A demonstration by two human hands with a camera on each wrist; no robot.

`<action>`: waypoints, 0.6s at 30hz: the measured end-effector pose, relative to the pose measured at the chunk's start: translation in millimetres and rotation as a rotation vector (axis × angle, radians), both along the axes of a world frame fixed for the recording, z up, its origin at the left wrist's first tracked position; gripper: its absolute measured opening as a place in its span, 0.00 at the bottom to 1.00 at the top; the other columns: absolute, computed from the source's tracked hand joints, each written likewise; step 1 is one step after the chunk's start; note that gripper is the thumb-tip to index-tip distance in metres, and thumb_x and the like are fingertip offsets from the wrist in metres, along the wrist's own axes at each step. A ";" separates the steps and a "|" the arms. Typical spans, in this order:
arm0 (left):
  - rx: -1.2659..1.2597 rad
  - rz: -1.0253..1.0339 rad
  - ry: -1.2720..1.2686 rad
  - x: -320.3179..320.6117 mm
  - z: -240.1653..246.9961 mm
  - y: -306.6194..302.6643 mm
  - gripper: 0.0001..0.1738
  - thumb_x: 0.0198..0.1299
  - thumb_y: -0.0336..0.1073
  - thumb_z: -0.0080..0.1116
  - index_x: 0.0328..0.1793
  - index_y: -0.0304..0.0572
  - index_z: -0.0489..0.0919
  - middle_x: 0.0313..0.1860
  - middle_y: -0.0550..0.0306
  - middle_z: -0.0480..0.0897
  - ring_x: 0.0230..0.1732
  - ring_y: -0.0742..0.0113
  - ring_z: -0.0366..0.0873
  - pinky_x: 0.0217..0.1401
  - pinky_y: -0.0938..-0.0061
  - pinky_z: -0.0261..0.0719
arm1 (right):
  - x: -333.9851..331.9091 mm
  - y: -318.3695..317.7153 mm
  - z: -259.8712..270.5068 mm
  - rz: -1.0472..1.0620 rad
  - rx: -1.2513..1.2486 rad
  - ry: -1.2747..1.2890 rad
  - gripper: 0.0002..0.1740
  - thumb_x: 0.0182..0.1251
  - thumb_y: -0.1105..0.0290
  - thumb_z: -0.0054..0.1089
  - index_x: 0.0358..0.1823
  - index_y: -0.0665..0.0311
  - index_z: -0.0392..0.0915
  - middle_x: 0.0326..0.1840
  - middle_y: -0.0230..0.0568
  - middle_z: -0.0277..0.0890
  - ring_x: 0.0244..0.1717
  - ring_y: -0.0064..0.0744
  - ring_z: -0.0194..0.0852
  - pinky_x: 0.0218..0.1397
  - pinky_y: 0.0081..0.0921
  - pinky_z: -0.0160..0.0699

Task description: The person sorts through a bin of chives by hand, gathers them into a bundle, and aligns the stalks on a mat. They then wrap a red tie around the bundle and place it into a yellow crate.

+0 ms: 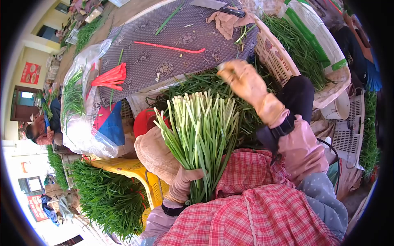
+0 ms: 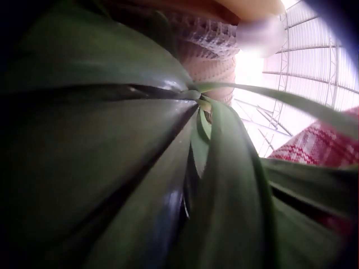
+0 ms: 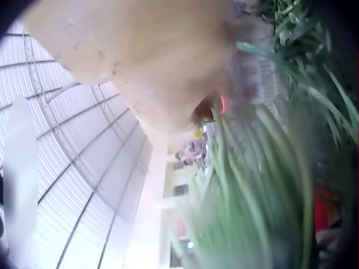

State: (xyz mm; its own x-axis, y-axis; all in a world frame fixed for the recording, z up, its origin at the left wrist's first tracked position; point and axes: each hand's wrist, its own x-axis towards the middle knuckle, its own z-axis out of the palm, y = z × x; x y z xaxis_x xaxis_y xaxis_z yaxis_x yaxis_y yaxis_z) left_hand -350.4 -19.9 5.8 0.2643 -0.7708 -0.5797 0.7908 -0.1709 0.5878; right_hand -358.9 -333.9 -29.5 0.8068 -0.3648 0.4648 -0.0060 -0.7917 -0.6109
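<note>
In the head view, the gloved left hand (image 1: 188,179) grips a thick bunch of green stalks (image 1: 201,131) low down, its pale cut ends pointing up. Long leaves (image 2: 112,140) fill most of the left wrist view. The gloved right hand (image 1: 246,84) is raised above and to the right of the bunch, apart from it, with loosely bent fingers and nothing visible in them. In the right wrist view, its blurred glove (image 3: 151,61) is above the stalks (image 3: 247,190). More loose greens (image 1: 254,119) lie behind the bunch.
On the patterned tabletop (image 1: 164,53) are red strips (image 1: 111,76), a knife (image 1: 211,5) and a brown cloth (image 1: 227,22). A crate (image 1: 276,57) of greens stands at the right. A yellow crate (image 1: 154,188) and piled greens (image 1: 106,197) are at lower left.
</note>
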 end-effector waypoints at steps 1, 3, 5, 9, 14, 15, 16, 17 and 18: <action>-0.021 0.027 0.021 -3.0 5.4 -4.0 0.40 0.46 0.35 0.68 0.67 0.36 0.68 0.58 0.50 0.78 0.57 0.60 0.77 0.60 0.66 0.76 | 2.1 -11.6 0.7 -0.154 -0.226 0.055 0.15 0.64 0.68 0.60 0.51 0.62 0.75 0.44 0.42 0.80 0.45 0.45 0.78 0.52 0.35 0.75; -0.048 0.065 0.029 -0.9 10.0 -6.7 0.40 0.46 0.35 0.68 0.68 0.36 0.67 0.59 0.49 0.78 0.57 0.60 0.77 0.61 0.66 0.76 | -6.9 -20.3 4.4 -0.551 -0.778 0.091 0.23 0.69 0.57 0.51 0.61 0.60 0.67 0.42 0.42 0.80 0.44 0.45 0.78 0.52 0.37 0.73; -0.058 0.070 0.047 -1.0 11.4 -5.2 0.41 0.46 0.35 0.68 0.68 0.35 0.66 0.59 0.49 0.78 0.58 0.59 0.77 0.63 0.66 0.74 | -32.5 22.2 62.4 -0.184 -0.292 0.297 0.26 0.68 0.50 0.52 0.59 0.61 0.68 0.38 0.40 0.80 0.43 0.45 0.78 0.49 0.38 0.73; -0.042 0.058 0.015 -2.3 11.3 -10.7 0.40 0.46 0.36 0.67 0.68 0.36 0.67 0.59 0.49 0.78 0.59 0.58 0.76 0.64 0.66 0.74 | -40.9 67.3 33.8 0.142 -0.267 0.247 0.18 0.59 0.52 0.63 0.44 0.55 0.77 0.30 0.38 0.80 0.33 0.41 0.80 0.36 0.36 0.77; 0.011 0.109 0.020 -7.7 11.4 -6.8 0.35 0.43 0.39 0.65 0.61 0.37 0.72 0.49 0.53 0.81 0.47 0.61 0.79 0.53 0.69 0.79 | -11.4 24.4 34.8 0.106 -0.436 0.137 0.02 0.60 0.68 0.56 0.30 0.54 0.74 0.24 0.38 0.75 0.27 0.46 0.77 0.30 0.39 0.76; -0.011 0.123 0.028 -8.0 8.7 -6.3 0.35 0.43 0.40 0.65 0.61 0.37 0.72 0.48 0.53 0.81 0.46 0.61 0.80 0.52 0.69 0.80 | -7.3 5.1 37.0 0.039 -0.508 0.202 0.04 0.60 0.67 0.53 0.32 0.55 0.76 0.26 0.38 0.77 0.30 0.46 0.78 0.33 0.39 0.77; -0.013 0.124 0.029 -8.7 8.7 -5.9 0.35 0.43 0.40 0.65 0.61 0.37 0.72 0.48 0.53 0.81 0.46 0.61 0.80 0.52 0.69 0.80 | -0.3 -18.6 21.9 -0.127 -0.641 0.278 0.06 0.64 0.66 0.51 0.37 0.54 0.78 0.31 0.38 0.80 0.35 0.43 0.80 0.38 0.39 0.79; -0.014 0.126 0.022 -8.6 8.8 -5.6 0.35 0.43 0.39 0.65 0.61 0.37 0.72 0.49 0.53 0.81 0.47 0.61 0.80 0.53 0.68 0.80 | 2.3 -24.9 42.4 -0.257 -0.482 0.581 0.08 0.66 0.66 0.53 0.43 0.53 0.79 0.41 0.34 0.83 0.41 0.37 0.81 0.44 0.36 0.80; -0.016 0.129 0.014 -7.5 9.1 -5.9 0.36 0.43 0.39 0.65 0.62 0.37 0.72 0.49 0.53 0.81 0.48 0.61 0.80 0.53 0.68 0.80 | -1.2 -33.1 37.6 -0.243 -0.428 0.507 0.09 0.66 0.65 0.55 0.45 0.52 0.78 0.43 0.35 0.82 0.43 0.38 0.81 0.45 0.35 0.81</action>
